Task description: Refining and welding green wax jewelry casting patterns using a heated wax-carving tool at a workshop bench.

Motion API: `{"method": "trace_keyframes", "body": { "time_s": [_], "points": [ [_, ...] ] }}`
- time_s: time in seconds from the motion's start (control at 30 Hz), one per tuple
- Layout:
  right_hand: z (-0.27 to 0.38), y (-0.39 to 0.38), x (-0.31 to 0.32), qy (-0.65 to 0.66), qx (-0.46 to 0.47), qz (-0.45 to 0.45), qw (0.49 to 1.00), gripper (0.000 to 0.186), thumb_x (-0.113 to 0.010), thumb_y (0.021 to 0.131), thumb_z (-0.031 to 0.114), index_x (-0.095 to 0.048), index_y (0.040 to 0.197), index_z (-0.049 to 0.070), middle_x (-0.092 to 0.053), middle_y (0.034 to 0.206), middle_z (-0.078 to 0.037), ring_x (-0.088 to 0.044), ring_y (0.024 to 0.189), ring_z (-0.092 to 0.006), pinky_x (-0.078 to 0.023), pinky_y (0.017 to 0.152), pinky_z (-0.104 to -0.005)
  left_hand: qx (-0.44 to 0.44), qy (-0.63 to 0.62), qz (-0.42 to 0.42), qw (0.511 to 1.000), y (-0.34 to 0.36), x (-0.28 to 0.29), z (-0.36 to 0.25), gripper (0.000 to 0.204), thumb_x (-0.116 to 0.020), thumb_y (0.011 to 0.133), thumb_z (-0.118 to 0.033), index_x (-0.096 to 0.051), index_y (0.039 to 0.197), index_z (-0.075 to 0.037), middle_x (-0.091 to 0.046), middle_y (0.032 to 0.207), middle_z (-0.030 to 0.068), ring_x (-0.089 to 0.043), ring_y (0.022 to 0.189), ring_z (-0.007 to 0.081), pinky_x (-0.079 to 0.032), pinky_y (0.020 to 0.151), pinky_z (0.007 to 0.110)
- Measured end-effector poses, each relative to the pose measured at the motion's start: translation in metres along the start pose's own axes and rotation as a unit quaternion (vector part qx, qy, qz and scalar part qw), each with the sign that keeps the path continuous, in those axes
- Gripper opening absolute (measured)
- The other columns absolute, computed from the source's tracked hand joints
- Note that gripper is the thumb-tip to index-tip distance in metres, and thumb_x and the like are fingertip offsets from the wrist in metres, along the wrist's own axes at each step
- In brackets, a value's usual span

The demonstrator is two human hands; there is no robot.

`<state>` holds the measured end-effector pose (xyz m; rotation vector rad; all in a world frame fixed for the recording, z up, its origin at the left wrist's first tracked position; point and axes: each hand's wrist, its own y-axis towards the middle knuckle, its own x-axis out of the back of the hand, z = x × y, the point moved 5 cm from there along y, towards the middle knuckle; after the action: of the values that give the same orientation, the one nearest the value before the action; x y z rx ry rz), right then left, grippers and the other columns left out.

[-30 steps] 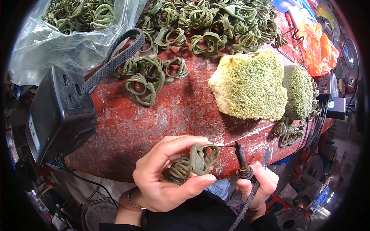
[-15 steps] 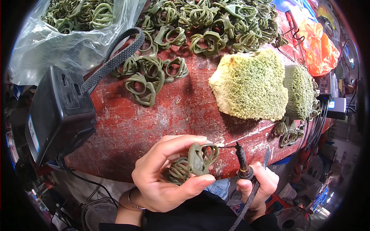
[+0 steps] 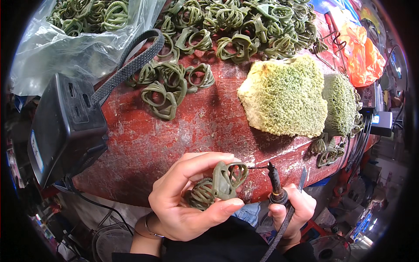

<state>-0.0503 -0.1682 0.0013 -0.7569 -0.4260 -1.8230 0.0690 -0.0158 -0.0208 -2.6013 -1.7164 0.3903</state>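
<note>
In my left hand [image 3: 183,201] are olive-green looped pieces [image 3: 227,181], cupped between curled fingers and thumb, with a second cluster [image 3: 200,192] behind the front piece. My right hand [image 3: 292,209] grips a dark pen-like heated tool [image 3: 275,181] with a blackened shaft. Its thin bent wire tip reaches left to the upper right edge of the front piece; whether it touches cannot be told. A thin metal blade [image 3: 303,177] sticks up from the right hand beside the tool, and a dark braided cord runs down past it.
On the scratched red table [image 3: 183,135] lie loose green pieces [image 3: 161,100], a large pile [image 3: 231,19], a plastic bag of pieces [image 3: 48,65], textured pale foam blocks [image 3: 281,96], and an orange bag [image 3: 362,56]. A black box with strap [image 3: 70,126] stands left; cables run at right.
Very little differs. My left hand with its pieces has edged slightly up and left, and the tool in my right hand has shifted a few pixels right.
</note>
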Motion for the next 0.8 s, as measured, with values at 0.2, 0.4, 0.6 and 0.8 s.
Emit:
{"method": "trace_keyframes", "body": {
  "time_s": [0.2,0.4,0.6,0.8],
  "points": [
    [-0.001,-0.001,0.0,0.001,-0.007,-0.001,1.0,0.035,-0.072,0.072,0.032,-0.062,0.078,-0.002,-0.057,0.062,-0.009,-0.057,0.051,-0.0217,-0.044,0.048,-0.028,0.004,0.0,-0.004,1.0,0.0,0.0,-0.001,0.062,-0.071,0.073,-0.038,-0.047,0.105,0.009,-0.058,0.09,0.0205,-0.056,0.047,0.0132,-0.053,0.049,0.026],
    [-0.002,-0.001,0.0,0.004,0.0,-0.002,1.0,0.036,-0.072,0.072,0.032,-0.061,0.078,-0.002,-0.056,0.062,-0.009,-0.057,0.051,-0.0213,-0.044,0.048,-0.0278,0.011,0.0,-0.005,1.0,0.0,-0.001,-0.001,0.062,-0.071,0.073,-0.038,-0.047,0.105,0.009,-0.058,0.091,0.0204,-0.057,0.048,0.0133,-0.053,0.049,0.026],
    [-0.006,-0.004,0.0,0.015,0.001,-0.012,1.0,0.036,-0.071,0.073,0.033,-0.061,0.077,-0.001,-0.055,0.059,-0.008,-0.055,0.048,-0.0207,-0.043,0.046,-0.0274,0.0,-0.002,0.001,1.0,0.001,0.001,0.0,0.062,-0.072,0.073,-0.037,-0.047,0.106,0.009,-0.057,0.093,0.0209,-0.059,0.052,0.0155,-0.053,0.049,0.026],
    [-0.013,-0.008,-0.002,0.07,-0.029,-0.032,0.997,0.036,-0.069,0.075,0.035,-0.061,0.076,0.0,-0.052,0.055,-0.006,-0.054,0.045,-0.0178,-0.041,0.044,-0.0261,-0.001,0.016,0.044,0.999,0.002,0.002,-0.001,0.056,-0.076,0.069,-0.023,-0.048,0.106,0.008,-0.054,0.098,0.02,-0.062,0.072,0.0216,-0.055,0.057,0.027]
  ]
}}
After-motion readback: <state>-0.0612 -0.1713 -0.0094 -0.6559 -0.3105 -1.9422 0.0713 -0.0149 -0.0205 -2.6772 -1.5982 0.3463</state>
